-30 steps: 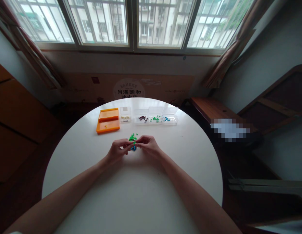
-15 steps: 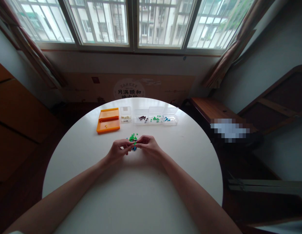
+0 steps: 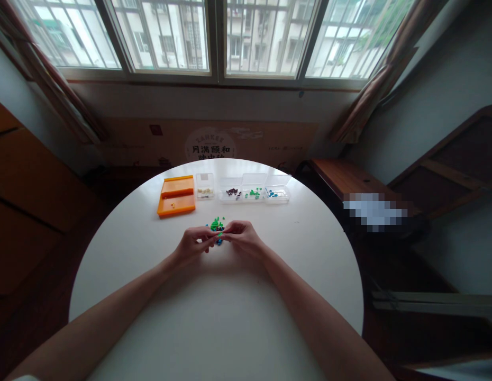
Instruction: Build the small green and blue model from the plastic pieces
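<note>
While two hands point(image 3: 190, 243) point(image 3: 245, 236) pinch one green piece point(image 3: 220, 234), four boxes point(image 3: 204, 181) point(image 3: 230, 199) point(image 3: 254, 180) point(image 3: 283, 196) stand beyond.

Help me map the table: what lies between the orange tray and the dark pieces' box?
A clear box of pale pieces, seen in the head view.

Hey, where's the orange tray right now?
In the head view, the orange tray sits toward the back left of the white table, just left of the clear box with pale pieces.
</note>
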`<state>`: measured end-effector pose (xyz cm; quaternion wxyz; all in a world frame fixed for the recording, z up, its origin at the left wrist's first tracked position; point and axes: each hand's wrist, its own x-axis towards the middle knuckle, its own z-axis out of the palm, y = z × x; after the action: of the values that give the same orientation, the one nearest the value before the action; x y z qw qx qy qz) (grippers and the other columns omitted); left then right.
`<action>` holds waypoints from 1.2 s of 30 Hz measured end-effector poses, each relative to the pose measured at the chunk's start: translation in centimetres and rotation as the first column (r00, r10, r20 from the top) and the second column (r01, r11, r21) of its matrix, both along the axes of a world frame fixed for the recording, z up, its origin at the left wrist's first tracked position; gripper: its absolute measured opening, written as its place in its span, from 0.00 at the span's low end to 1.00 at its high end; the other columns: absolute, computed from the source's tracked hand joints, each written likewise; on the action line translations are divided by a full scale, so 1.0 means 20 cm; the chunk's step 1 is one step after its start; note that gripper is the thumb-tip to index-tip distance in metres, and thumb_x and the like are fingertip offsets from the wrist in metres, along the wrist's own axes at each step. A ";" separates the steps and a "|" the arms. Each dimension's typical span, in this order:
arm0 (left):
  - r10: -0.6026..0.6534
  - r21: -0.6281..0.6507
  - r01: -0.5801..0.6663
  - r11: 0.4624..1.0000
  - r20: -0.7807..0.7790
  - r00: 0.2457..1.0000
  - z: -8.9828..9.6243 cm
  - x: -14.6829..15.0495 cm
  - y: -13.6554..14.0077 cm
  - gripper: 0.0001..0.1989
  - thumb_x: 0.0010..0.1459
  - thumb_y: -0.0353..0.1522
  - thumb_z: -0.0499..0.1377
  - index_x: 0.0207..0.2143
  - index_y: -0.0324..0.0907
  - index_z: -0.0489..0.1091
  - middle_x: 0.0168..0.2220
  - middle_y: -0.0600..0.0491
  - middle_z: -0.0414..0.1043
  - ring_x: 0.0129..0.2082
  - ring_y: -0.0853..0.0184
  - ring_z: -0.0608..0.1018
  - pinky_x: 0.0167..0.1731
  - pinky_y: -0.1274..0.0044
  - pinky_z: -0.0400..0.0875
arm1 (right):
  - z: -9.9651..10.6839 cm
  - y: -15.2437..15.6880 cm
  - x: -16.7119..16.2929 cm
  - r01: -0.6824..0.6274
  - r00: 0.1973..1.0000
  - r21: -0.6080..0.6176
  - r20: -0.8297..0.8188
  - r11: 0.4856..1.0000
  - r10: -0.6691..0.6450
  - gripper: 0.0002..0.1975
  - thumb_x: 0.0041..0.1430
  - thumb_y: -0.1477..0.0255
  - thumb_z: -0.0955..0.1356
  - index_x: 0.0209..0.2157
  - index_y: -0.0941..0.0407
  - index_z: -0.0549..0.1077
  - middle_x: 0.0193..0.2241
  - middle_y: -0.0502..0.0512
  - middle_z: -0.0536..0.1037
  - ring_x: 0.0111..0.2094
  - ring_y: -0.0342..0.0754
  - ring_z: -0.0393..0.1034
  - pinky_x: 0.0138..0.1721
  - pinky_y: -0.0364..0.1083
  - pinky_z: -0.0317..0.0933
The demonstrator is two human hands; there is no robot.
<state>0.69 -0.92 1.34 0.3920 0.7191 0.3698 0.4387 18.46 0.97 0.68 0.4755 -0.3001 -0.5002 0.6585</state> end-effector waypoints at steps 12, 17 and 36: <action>0.046 0.006 -0.046 0.999 0.039 0.998 0.02 0.02 -0.01 0.12 0.52 0.36 0.60 0.29 0.34 0.74 0.21 0.51 0.71 0.15 0.76 0.69 0.13 0.84 0.67 | 0.00 0.01 -0.01 0.043 0.999 0.020 0.022 0.999 -0.043 0.14 0.33 0.67 0.76 0.24 0.60 0.75 0.22 0.51 0.77 0.25 0.42 0.69 0.30 0.43 0.62; 0.068 0.008 -0.068 0.998 0.028 0.997 0.00 0.01 -0.01 0.11 0.52 0.35 0.61 0.30 0.33 0.74 0.21 0.51 0.71 0.15 0.76 0.70 0.13 0.85 0.67 | -0.01 0.01 -0.01 0.055 0.998 -0.010 0.000 0.998 -0.055 0.13 0.32 0.68 0.76 0.22 0.60 0.75 0.22 0.52 0.77 0.24 0.42 0.69 0.29 0.43 0.62; -0.035 -0.141 0.042 0.989 0.052 0.998 0.01 -0.01 0.00 0.14 0.52 0.38 0.60 0.31 0.33 0.75 0.21 0.51 0.71 0.16 0.75 0.70 0.15 0.83 0.68 | 0.06 -0.02 0.00 -0.020 1.000 -0.007 0.003 1.000 0.020 0.16 0.28 0.65 0.77 0.18 0.61 0.73 0.19 0.50 0.74 0.22 0.41 0.67 0.28 0.43 0.61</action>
<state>0.49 -0.94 1.46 0.4596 0.6855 0.3762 0.4211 18.51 0.52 1.98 0.4673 -0.2976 -0.5016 0.6644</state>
